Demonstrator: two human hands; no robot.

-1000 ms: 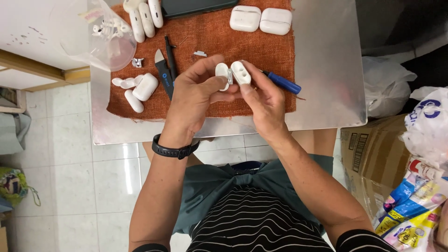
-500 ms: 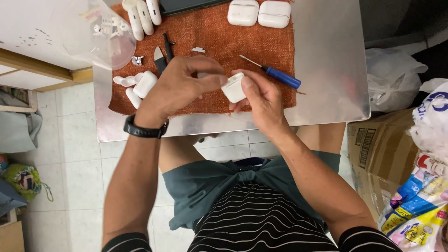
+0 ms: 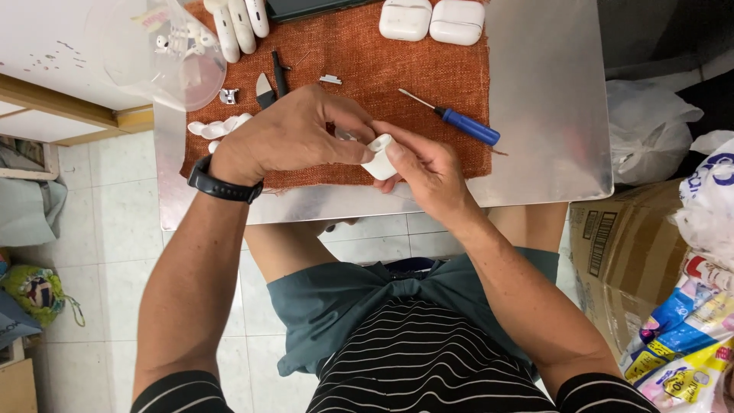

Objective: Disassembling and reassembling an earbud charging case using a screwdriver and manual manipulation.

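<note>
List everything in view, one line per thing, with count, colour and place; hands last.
white case shell: one, white, held between both hands over the cloth's near edge
cloth: one, rust orange, on the metal table
metal table: one, silver, in front of the person
closed cases: two, white, far edge of cloth
screwdriver: one, blue handle, on cloth right of the hands
dark hand tools: two, black, on cloth left of centre
plastic cup: one, clear, table's far left corner, small white parts inside
loose white parts: several, white, left edge of cloth
cardboard box: one, brown, floor at right
left hand: wears black wristband, grips shell
right hand: grips shell
</note>
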